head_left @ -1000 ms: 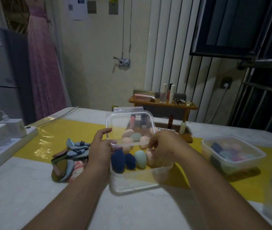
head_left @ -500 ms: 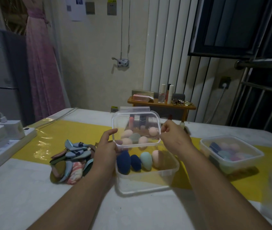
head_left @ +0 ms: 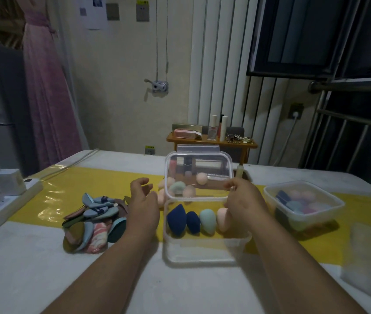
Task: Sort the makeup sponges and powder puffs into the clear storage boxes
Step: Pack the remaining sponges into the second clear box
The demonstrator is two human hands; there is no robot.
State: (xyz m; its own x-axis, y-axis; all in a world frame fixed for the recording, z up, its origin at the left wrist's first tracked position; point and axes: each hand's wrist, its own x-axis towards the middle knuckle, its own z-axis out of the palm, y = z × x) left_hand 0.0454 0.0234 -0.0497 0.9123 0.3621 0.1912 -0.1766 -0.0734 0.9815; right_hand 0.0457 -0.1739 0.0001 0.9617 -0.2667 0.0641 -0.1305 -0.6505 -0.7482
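Note:
A clear storage box (head_left: 205, 250) sits in front of me with several egg-shaped sponges in it: two dark blue (head_left: 176, 219), one mint (head_left: 207, 221), one peach. My right hand (head_left: 242, 200) holds the box's clear lid (head_left: 199, 175) upright by its right edge, above the box's far rim. My left hand (head_left: 142, 198) hovers open just left of the lid, not touching it. More peach and mint sponges (head_left: 177, 188) lie behind the lid. A heap of flat powder puffs (head_left: 94, 220) lies to the left.
A second clear box (head_left: 302, 205) with sponges stands at the right on the yellow runner (head_left: 84, 184). A power strip with chargers (head_left: 1, 191) is at the far left. A frosted bag (head_left: 370, 259) lies at the right edge. A small wooden shelf (head_left: 211, 141) stands behind.
My left hand has let go of the lid and opened. My right hand has lifted the lid further up and back; it now stands upright.

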